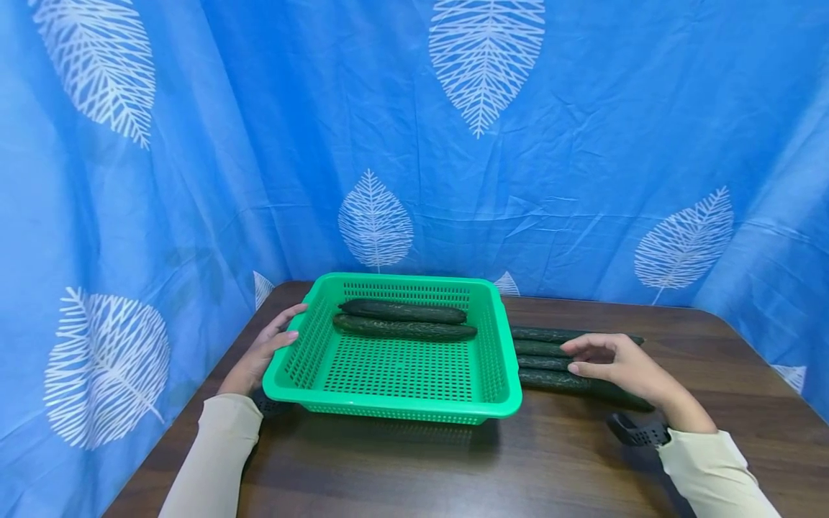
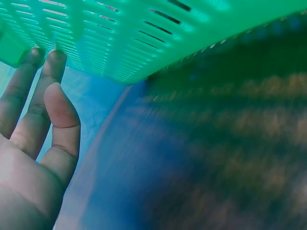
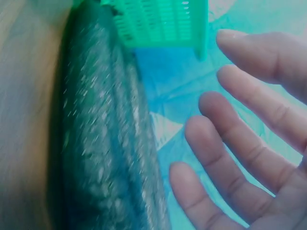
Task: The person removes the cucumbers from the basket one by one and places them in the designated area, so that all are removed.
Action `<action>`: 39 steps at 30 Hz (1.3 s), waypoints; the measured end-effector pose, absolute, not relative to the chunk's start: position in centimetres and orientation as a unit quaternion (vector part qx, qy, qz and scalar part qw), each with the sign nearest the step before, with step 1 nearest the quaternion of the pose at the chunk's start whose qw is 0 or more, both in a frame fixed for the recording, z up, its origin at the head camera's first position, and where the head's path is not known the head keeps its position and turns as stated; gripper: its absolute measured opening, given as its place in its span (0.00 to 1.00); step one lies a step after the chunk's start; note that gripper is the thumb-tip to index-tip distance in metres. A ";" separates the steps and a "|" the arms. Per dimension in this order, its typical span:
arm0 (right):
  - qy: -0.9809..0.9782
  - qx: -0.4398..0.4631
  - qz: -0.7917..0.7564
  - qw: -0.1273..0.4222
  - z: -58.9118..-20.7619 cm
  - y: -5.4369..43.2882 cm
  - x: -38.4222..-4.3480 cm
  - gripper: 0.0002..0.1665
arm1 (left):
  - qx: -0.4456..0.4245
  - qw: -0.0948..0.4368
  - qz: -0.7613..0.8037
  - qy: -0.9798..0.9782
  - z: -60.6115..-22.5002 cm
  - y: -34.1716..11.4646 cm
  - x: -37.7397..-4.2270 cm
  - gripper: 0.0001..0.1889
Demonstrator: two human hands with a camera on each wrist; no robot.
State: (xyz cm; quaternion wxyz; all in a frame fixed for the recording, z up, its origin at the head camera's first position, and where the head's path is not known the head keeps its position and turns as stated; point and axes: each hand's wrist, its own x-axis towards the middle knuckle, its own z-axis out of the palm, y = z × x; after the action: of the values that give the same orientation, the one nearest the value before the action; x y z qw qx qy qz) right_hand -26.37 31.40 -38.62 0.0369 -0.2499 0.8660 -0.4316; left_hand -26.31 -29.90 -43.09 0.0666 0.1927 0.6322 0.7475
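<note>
while the left hand [image 1: 264, 352] has straight fingertips against the left side of the green basket [image 1: 388, 405], the right hand [image 1: 622, 367] hangs by the four cucumbers [image 1: 550, 379] on the table [image 1: 388, 475]. right: relaxed, thumb and fingers apart, nothing in its grasp. left: no grip either, just contact, fingers extended.

the four cucumbers lie side by side just right of the basket, left ends hidden behind its rim. two more cucumbers [image 1: 404, 330] lie inside it, toward the far wall. blue curtain [image 1: 291, 144] with white leaf print behind it all.

handling, my guess: each cucumber is firm, moderately heavy, stiff lengthwise, could snap if bent hard. bumpy skin should give decent friction, less if damp. best hold is around the middle, thumb on the near side, fingers over the far side; they're packed close, so fingertips need to work into the gap. basket looks like light, flexy plastic, probably slides easily; hold it by the rim.

views: head gives the count and layout, but the right hand overlaps the cucumbers there. right wrist shows a gap between fingers and skin, plus the bumps. left wrist shows fingertips on the slotted wall, unclear from head; no cucumbers in that one.
</note>
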 end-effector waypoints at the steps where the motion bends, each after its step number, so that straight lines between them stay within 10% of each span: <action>1: 0.863 -0.252 -0.436 0.041 -38.5 31.2 -26.4 0.20 | 0.191 0.066 0.748 0.632 -43.1 -29.9 -26.3 0.20; 39: 0.793 -0.325 -0.480 0.185 -32.3 21.3 -30.7 0.27 | 0.176 0.042 0.718 0.672 -43.0 -29.7 -26.2 0.21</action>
State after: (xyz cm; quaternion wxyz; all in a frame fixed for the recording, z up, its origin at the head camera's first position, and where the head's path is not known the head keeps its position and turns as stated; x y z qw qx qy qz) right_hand -30.74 21.31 -32.28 0.1854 -0.3254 0.7933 -0.4800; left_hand -26.16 -29.73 -42.96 0.0423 0.1760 0.6718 0.7183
